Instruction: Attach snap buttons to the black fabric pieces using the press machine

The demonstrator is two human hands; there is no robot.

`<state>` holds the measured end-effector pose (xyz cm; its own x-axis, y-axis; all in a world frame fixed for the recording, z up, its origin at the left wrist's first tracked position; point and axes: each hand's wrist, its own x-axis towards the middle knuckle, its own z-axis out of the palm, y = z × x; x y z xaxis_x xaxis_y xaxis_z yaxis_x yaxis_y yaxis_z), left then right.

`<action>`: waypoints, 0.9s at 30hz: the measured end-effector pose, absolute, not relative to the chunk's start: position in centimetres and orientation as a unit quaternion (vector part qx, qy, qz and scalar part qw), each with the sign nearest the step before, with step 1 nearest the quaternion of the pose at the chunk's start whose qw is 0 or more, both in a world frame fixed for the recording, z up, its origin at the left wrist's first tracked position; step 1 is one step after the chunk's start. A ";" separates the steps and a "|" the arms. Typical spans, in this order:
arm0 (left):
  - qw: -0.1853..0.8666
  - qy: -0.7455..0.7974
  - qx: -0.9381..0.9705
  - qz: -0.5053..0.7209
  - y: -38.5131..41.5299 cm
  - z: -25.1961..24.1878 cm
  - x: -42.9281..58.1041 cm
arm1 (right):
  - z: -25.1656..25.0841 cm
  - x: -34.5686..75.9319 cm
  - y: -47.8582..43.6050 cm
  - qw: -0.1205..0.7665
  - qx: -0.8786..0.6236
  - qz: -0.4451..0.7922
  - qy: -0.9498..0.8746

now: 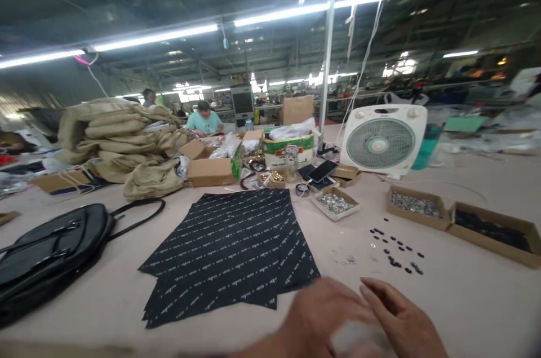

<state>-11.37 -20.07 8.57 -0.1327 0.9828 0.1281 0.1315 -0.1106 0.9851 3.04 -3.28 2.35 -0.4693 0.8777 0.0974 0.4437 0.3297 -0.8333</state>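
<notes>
Low at the front of the table, my left hand [325,313] is smeared by motion, and its fingers cannot be made out. Close to its right, my right hand [403,321] has thumb and fingertip nearly meeting in a pinch; anything between them is too small to see. A blurred whitish patch shows between the hands, its kind unclear. Beyond my left hand lies a stack of black printed fabric sheets [228,245]. Small black round pieces [395,262] are scattered on the table ahead of my right hand, with tiny clear or silvery pieces [350,260] left of them.
Open boxes of metal pieces [336,203], [416,204] and a box of black pieces [490,228] stand right. Behind are a fan [380,141], a phone [322,171] and a glass jar [291,163]. A black bag [54,251] and beige bags [122,132] lie left. A person [205,121] sits beyond.
</notes>
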 end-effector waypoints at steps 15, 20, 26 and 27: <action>0.157 0.787 0.549 0.234 -32.7 1.8 -17.3 | -0.9 -7.4 -15.5 0.325 -0.178 0.200 -0.907; 0.085 0.748 0.592 0.289 -33.0 5.2 -19.4 | -2.7 -5.7 -17.2 0.292 -0.164 0.181 -0.925; -0.026 0.833 0.545 0.092 -29.2 8.0 -33.2 | -4.2 -1.0 -19.3 0.328 -0.125 0.174 -0.920; -0.016 0.831 0.551 0.078 -28.1 8.0 -35.1 | -4.2 -0.2 -19.6 0.323 -0.120 0.179 -0.921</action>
